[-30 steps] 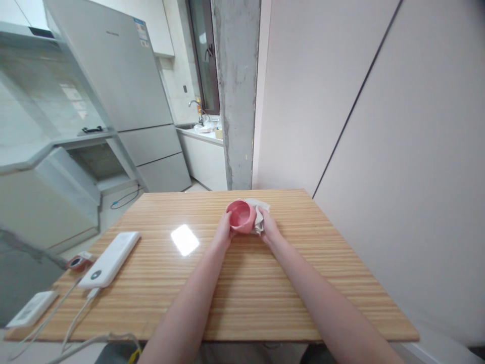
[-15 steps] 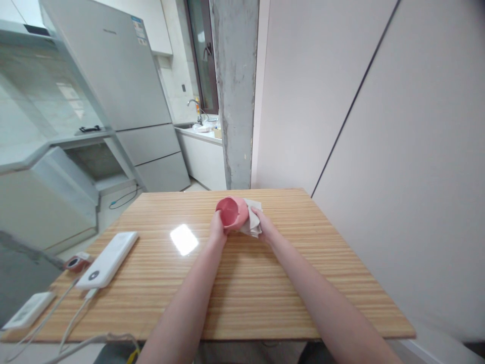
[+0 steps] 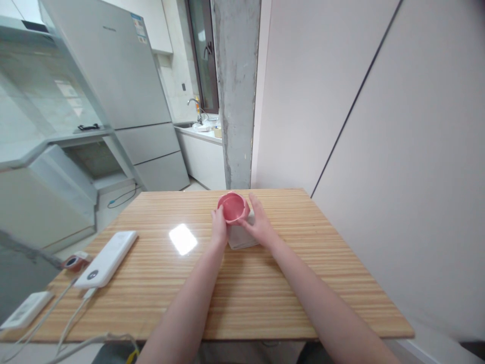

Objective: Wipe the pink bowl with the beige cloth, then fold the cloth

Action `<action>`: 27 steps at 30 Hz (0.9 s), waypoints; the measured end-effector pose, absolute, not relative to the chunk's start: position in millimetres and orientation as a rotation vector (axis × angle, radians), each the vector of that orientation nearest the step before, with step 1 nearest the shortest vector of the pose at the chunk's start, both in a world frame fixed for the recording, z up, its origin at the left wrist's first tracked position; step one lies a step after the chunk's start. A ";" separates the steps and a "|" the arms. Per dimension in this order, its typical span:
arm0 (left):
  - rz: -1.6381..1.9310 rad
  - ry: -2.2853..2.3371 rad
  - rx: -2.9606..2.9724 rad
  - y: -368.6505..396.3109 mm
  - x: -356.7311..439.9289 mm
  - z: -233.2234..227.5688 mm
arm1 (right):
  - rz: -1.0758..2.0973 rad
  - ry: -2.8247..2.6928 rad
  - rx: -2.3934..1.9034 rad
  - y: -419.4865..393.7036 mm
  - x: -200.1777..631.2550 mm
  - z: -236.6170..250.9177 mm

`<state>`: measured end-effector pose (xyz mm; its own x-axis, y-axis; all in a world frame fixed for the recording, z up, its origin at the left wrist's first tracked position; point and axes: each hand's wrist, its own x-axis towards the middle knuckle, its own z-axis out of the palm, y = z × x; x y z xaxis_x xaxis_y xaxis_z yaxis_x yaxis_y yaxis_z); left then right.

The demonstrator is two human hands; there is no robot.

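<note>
Head view: near the table's (image 3: 322, 273) far edge, a pink bowl (image 3: 232, 208) is held over a cloth (image 3: 240, 239), round mouth turned up and nearward. Its left is gripped by the left hand (image 3: 219, 226); the right hand (image 3: 261, 226) is spread at its right. Fridge lettering (image 3: 109, 29) cannot be read.

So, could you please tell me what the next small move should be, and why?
I would probably close the right hand gently around the near side of the pink bowl: its fingers are spread, while the left hand grips the opposite side, and the cloth shows just below the bowl.
</note>
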<state>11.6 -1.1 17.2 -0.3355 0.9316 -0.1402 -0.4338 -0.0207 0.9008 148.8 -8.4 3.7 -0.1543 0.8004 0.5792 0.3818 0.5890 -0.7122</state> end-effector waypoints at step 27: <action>0.540 1.152 2.360 -18.6 14.7 4.0 | 0.039 -0.891 -1.956 34.8 280.1 -29.7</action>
